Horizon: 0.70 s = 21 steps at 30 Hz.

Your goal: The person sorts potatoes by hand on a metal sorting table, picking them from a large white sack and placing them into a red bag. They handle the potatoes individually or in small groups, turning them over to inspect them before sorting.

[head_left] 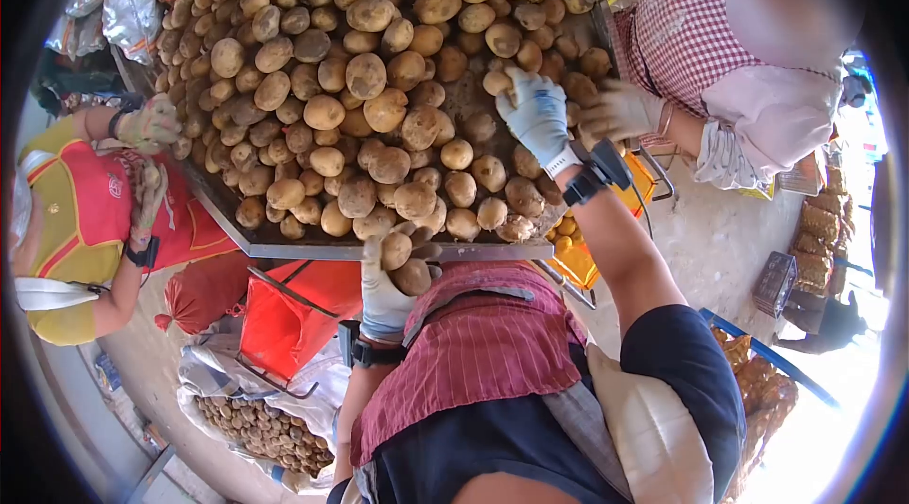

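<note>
Bench [294, 251]: heaped with potatoes [365, 76]
Yellow container [576, 267]: potatoes inside
White sack [213, 373]: potatoes inside
Left hand [381, 300]: grip curled around potatoes, at bench edge
Right hand [537, 116]: grip closed on a potato, over the heap

Metal-edged table [312, 249], heaped potatoes [365, 76]

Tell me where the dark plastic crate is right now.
In the head view, the dark plastic crate is on the floor toward the right edge, just left of the stacked brown bags.

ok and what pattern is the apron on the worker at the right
The apron has dark red and white checks; head view.
</note>
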### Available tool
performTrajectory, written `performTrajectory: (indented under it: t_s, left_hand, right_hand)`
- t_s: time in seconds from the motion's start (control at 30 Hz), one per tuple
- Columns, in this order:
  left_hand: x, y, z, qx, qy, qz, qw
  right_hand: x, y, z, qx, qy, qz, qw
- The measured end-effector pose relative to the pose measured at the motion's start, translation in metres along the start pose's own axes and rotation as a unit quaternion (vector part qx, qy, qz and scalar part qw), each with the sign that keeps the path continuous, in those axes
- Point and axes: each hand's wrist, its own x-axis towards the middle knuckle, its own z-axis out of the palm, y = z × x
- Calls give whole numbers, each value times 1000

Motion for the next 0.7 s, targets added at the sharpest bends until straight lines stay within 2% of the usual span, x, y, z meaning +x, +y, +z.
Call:
performTrajectory:
  t_s: [0.03,0.07,0.13,0.2,0.23,0.27,0.33,0.4,0.47,0.53,0.57,0.6,0.63,0.67,0.7]
  left_hand:
    - [2,0,-4,-22,-22,7,999]
    - [2,5,9,-22,-24,8,999]
    - [-2,12,40,-115,76,-5,990]
    - [7,10,24,-112,74,-11,991]
    - [18,5,-2,-142,-28,-34,989]
    - [21,6,-8,-168,-129,-56,976]
    - [22,4,-5,-180,-106,-87,974]
    - [24,0,-1,-109,-32,-84,990]
    - [23,-1,0,-103,-32,-82,991]
    - [19,1,-1,-126,2,-67,990]
    - [17,4,2,-124,-1,-67,990]
    - [12,7,6,-131,6,-39,991]
    - [10,7,8,-140,16,-11,990]
    - [10,6,2,-144,19,-14,989]
    - [9,5,-7,-134,-7,-12,991]
  right_hand:
    - [-10,1,-3,67,48,3,997]
    - [-18,-6,-7,132,106,-51,984]
    - [-45,-39,-22,208,-5,-96,973]
    - [-49,-57,-26,142,-2,-100,985]
    - [-42,-55,-27,119,-70,-46,989]
    - [-38,-49,-11,98,-60,-35,993]
    - [-21,-43,8,9,-126,-62,990]
    - [-2,-51,16,-5,-154,-50,987]
    - [12,-54,27,-17,-182,-42,982]
    - [19,-53,36,23,-166,-11,986]
    - [5,-59,27,96,-36,12,995]
    - [-8,-68,17,147,2,47,988]
    - [-25,-74,3,229,-1,9,973]
    - [-45,-94,-34,264,-35,-31,963]
    - [-72,-105,-32,309,-94,-45,945]
